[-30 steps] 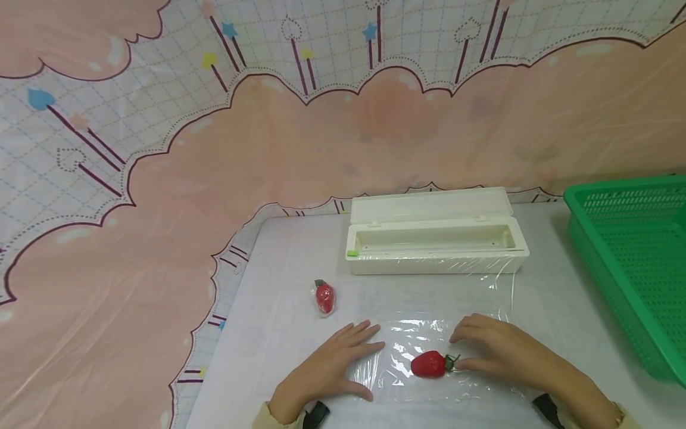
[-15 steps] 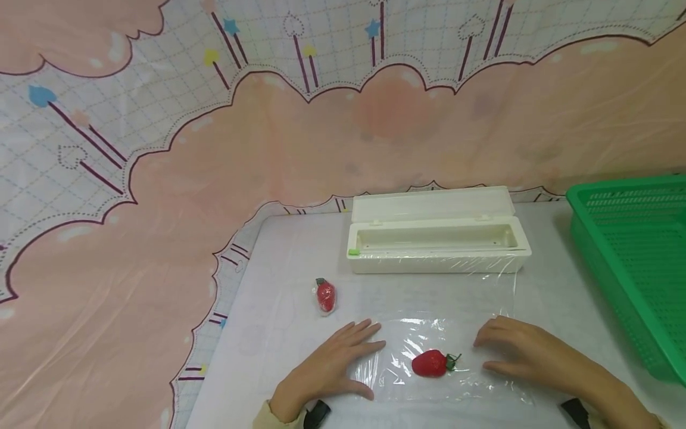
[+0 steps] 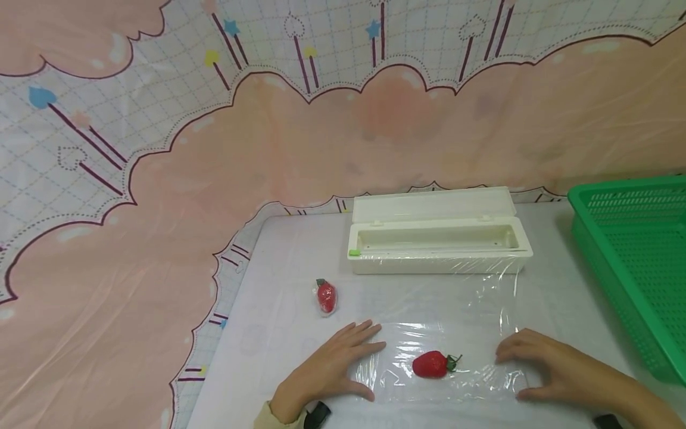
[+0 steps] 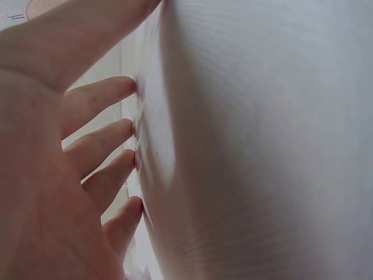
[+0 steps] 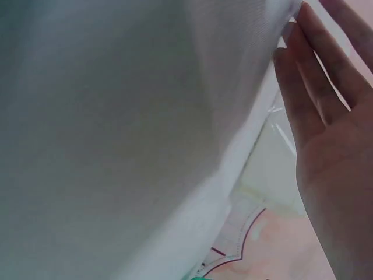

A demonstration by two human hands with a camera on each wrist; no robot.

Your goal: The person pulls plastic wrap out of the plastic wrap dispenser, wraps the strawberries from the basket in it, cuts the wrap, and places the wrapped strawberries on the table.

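A red strawberry [image 3: 430, 364] with a green stem lies on its side on a sheet of clear plastic wrap [image 3: 402, 381]. The sheet runs out from the front of a white wrap dispenser [image 3: 439, 264], whose lid is raised. My left hand [image 3: 334, 366] rests at the sheet's left edge, fingers spread; in the left wrist view its fingertips [image 4: 135, 160] meet the white surface. Over at the sheet's right edge is my right hand [image 3: 552, 369], fingers extended and thumb apart, its fingertips at the film.
A second strawberry [image 3: 326, 297], covered in clear film, sits left of the dispenser. On the right stands a green plastic basket [image 3: 616, 286]. Behind the white table [image 3: 278, 262] hangs a patterned peach curtain [image 3: 321, 149].
My right hand has moved right, from beside the strawberry's stem to the right edge of the wrap. The left hand and the strawberry have stayed in place.
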